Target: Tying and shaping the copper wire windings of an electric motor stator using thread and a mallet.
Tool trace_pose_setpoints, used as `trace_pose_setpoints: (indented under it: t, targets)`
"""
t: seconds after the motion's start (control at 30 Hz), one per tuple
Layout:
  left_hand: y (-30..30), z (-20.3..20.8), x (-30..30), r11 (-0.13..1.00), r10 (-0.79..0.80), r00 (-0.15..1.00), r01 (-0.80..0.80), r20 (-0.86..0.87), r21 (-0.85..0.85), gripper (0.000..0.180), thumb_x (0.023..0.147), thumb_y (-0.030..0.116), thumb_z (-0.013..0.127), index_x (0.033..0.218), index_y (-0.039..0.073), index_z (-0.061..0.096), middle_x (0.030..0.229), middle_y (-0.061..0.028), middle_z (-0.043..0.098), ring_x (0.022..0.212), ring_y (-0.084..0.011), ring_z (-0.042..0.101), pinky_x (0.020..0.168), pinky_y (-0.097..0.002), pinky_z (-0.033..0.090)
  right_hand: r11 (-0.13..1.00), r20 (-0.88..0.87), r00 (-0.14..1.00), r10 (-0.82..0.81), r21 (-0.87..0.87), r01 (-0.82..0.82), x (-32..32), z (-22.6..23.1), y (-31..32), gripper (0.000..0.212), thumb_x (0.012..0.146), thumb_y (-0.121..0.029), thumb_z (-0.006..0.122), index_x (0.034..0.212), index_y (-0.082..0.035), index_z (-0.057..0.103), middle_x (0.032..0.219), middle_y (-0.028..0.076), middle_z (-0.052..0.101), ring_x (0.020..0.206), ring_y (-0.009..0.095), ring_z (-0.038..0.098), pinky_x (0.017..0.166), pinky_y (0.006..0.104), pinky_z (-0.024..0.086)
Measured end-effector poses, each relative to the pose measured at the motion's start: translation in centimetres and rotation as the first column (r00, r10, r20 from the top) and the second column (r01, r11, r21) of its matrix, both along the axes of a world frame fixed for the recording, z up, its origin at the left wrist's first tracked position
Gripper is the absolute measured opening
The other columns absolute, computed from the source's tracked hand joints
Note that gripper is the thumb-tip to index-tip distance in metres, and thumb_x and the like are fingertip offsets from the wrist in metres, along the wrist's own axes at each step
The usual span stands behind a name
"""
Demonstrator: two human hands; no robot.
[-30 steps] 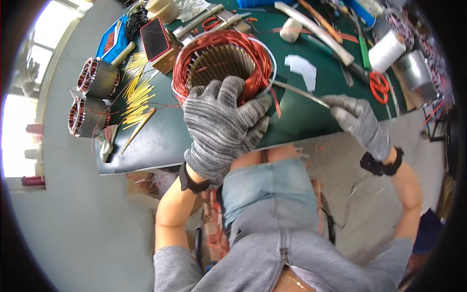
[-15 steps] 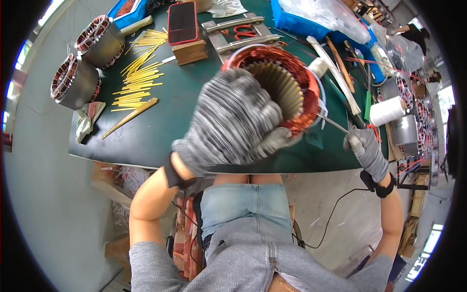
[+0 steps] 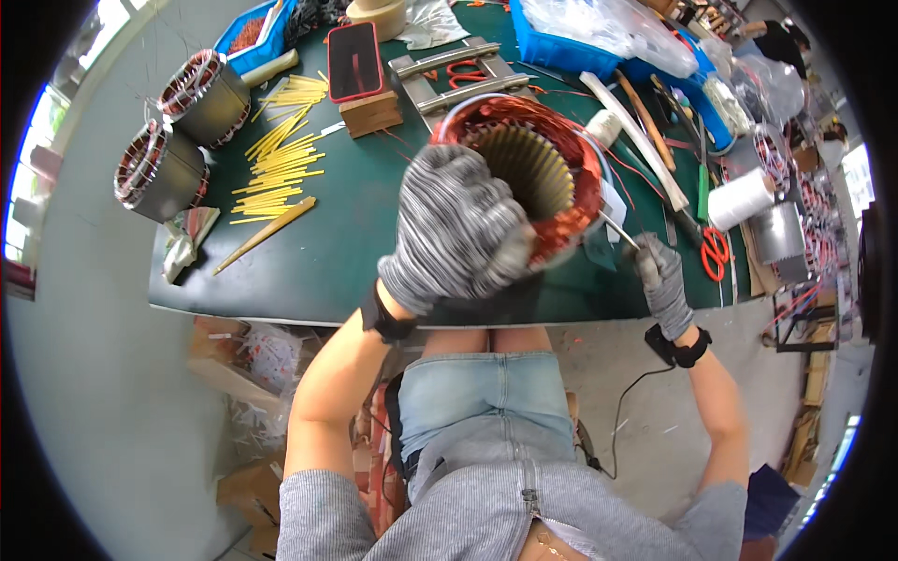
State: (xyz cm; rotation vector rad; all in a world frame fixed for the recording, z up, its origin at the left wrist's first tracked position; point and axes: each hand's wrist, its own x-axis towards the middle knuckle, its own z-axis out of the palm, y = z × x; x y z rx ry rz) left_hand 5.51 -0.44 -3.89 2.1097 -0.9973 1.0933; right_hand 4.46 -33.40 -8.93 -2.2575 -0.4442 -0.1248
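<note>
Two finished wound stators [image 3: 178,131] stand at the far left of the dark green surface [image 3: 327,252], one just behind the other. Beside them lies a loose scatter of thin yellow sticks [image 3: 281,154], with one longer wooden wedge [image 3: 264,235] nearer the front edge. A dark red-rimmed phone [image 3: 354,62] rests on a small wooden block [image 3: 372,114]. Behind it sit metal bars [image 3: 458,75] and blue plastic bins [image 3: 580,47]. To the right are a white spool of cord [image 3: 741,198], red-handled scissors [image 3: 716,252] and a long pale stick [image 3: 636,140]. Cardboard and scraps [image 3: 248,365] lie on the floor below
</note>
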Motion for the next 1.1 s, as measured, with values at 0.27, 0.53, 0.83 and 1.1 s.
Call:
trace_pose_setpoints:
  t: [0.27, 0.53, 0.83, 1.1]
  targets:
    - [0.3, 2.1, -2.0, 0.973, 0.122, 0.992, -0.116, -0.019, 0.199, 0.015, 0.072, 0.022, 0.063, 0.081, 0.010, 0.063, 0.085, -0.0080, 0.060, 0.088, -0.0292, 0.057, 0.095, -0.0470, 0.040, 0.907, 0.565, 0.804, 0.183, -0.413, 0.084, -1.6, 5.4, 8.0, 0.036, 0.082, -0.025, 0.066, 0.113, -0.013, 0.054, 0.108, 0.014, 0.060, 0.083, 0.030, 0.065, 0.069, 0.0352, 0.053]
    - [5.2, -1.1, -9.8, 0.913, 0.391, 0.826, -0.403, -0.406, 0.059, 0.068, 0.089, 0.048, 0.053, 0.138, 0.002, 0.042, 0.141, -0.0218, 0.040, 0.133, -0.0383, 0.033, 0.111, -0.0490, 0.025, 0.855, 0.395, 0.913, -0.100, -0.435, 0.282, 1.6, -0.6, -1.5, 0.024, 0.088, -0.018, 0.060, 0.110, -0.009, 0.058, 0.102, 0.013, 0.063, 0.091, 0.032, 0.062, 0.079, 0.0405, 0.050]
    - [0.6, 9.8, 1.6, 0.973, -0.130, 0.480, 0.229, -0.867, -0.019, 0.065, 0.094, 0.034, 0.058, 0.144, 0.001, 0.033, 0.129, -0.0168, 0.052, 0.114, -0.0228, 0.054, 0.091, -0.0336, 0.048, 0.936, 0.407, 0.891, 0.203, -0.348, -0.054, 6.5, 4.9, 1.6, 0.083, 0.069, -0.044, 0.071, 0.139, -0.012, 0.040, 0.136, 0.021, 0.043, 0.126, 0.038, 0.043, 0.106, 0.0442, 0.035]
    - [-0.9, 13.8, 2.1, 0.874, -0.476, 0.321, 0.071, -0.819, -0.480, 0.048, 0.095, 0.039, 0.058, 0.129, 0.007, 0.052, 0.085, 0.0023, 0.050, 0.070, -0.0087, 0.052, 0.065, -0.0249, 0.052, 0.994, 0.365, 0.929, 0.050, 0.071, -0.081, 7.0, 8.5, 13.8, 0.074, 0.074, -0.040, 0.071, 0.131, -0.002, 0.044, 0.124, 0.024, 0.052, 0.115, 0.037, 0.051, 0.100, 0.0413, 0.040]
